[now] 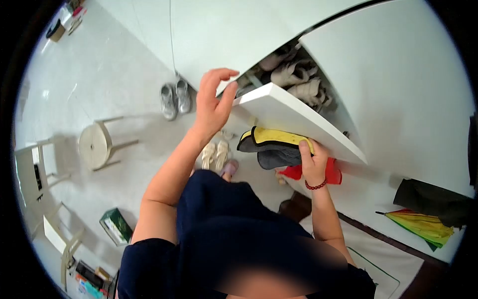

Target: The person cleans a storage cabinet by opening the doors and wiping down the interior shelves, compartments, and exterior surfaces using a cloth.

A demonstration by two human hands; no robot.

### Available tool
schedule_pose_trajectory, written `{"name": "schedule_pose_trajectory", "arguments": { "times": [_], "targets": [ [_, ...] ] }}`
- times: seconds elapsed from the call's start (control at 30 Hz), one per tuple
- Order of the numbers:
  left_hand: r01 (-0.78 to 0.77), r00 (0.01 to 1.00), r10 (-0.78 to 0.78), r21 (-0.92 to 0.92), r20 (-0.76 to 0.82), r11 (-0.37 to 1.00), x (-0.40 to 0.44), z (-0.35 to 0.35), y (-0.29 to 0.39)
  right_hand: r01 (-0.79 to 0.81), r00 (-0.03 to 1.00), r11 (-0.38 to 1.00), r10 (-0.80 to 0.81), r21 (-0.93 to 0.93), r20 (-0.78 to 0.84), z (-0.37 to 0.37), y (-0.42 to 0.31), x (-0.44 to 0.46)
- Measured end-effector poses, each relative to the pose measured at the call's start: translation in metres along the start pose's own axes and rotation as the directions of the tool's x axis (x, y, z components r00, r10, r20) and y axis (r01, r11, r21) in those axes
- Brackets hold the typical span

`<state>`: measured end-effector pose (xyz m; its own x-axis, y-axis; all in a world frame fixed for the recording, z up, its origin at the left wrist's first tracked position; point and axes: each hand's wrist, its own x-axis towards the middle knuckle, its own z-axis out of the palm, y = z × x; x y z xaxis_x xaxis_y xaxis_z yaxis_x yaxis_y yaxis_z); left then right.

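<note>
Cabinet door (304,119): open. Yellow-grey cloth (279,144): beside door's face, long axis roughly along it, extending left from right hand (313,162), clasped round its right end. Left hand (215,99): nearer door's left corner, thumb and fingers apart, contact unclear.

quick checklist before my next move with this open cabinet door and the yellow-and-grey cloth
1. Cloth secured: ok, the right hand grips the yellow-and-grey cloth, thumb over its edge.
2. Door open: ok, the cabinet door stands out at an angle, with shoes visible behind it.
3. Left hand free of a load: ok, the left hand is open beside the door's corner, holding nothing visible.
4. Left hand touching the door: cannot tell, the fingers overlap its corner area from this angle.
5. Floor near the feet clear: not ok, cream sandals lie just ahead of them.
6. Red item also gripped: cannot tell, the right hand partly covers it.
</note>
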<state>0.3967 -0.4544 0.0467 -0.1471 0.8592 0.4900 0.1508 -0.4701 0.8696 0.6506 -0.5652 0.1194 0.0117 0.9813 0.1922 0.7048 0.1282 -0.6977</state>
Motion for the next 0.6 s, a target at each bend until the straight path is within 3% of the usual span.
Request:
{"name": "schedule_pose_trajectory", "arguments": {
  "times": [0.1,0.23,0.37,0.47,0.5,0.6],
  "targets": [
    [-0.114,0.991,0.114,0.004,-0.065,0.994,0.068,0.013,0.023,-0.106,0.994,0.992,0.108,0.062,-0.031,-0.003,0.007,0.022],
    [-0.133,0.985,0.12,-0.106,-0.125,0.985,0.091,0.025,0.03,-0.137,0.99,0.99,0.138,0.014,-0.035,-0.013,0.004,0.035],
    [-0.054,0.989,0.073,-0.143,0.132,0.988,0.091,0.037,0.01,-0.095,0.99,0.995,0.099,0.039,-0.101,-0.012,0.01,0.036],
    [-0.303,0.902,0.244,0.119,0.356,0.945,0.094,0.039,0.009,-0.084,0.985,0.995,0.092,0.06,-0.147,-0.006,0.009,0.039],
    [-0.354,0.871,0.228,0.233,0.436,0.906,0.099,0.034,0.008,-0.088,0.983,0.994,0.098,0.064,-0.157,-0.006,0.008,0.041],
    [-0.609,0.735,0.282,0.417,0.617,0.675,0.123,0.02,0.006,-0.071,0.991,0.995,0.078,0.065,-0.113,-0.005,0.006,0.045]
  ]
}}
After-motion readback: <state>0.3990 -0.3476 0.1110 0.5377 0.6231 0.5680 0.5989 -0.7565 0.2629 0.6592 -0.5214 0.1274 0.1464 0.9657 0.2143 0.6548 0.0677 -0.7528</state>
